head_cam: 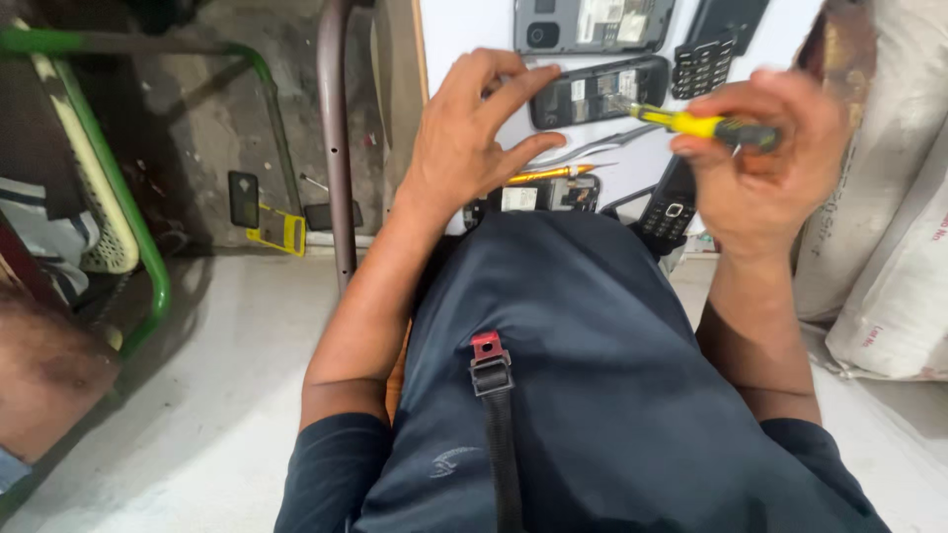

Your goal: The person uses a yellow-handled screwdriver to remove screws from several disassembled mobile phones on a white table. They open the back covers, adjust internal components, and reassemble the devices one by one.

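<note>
On the white tabletop in front of the seated person lie several small phones in pieces: I count one opened phone with its back off and its circuitry showing, a second opened body above it at the table's far edge, a loose black keypad panel to the right, another opened phone nearest the person's chest, and one black keypad handset beside that. Two more tools rest between them: silver tweezers and an orange-handled tool.

The left hand is spread wide, its fingertips pressing on the left end of the opened phone, steadying it without closing around it. The right hand is curled shut around one yellow-and-black screwdriver, held just right of that phone, the shaft angled down-left so its tip meets the phone's inside. The phone therefore sits between the two hands, touched by the left and reached by the tool.
</note>
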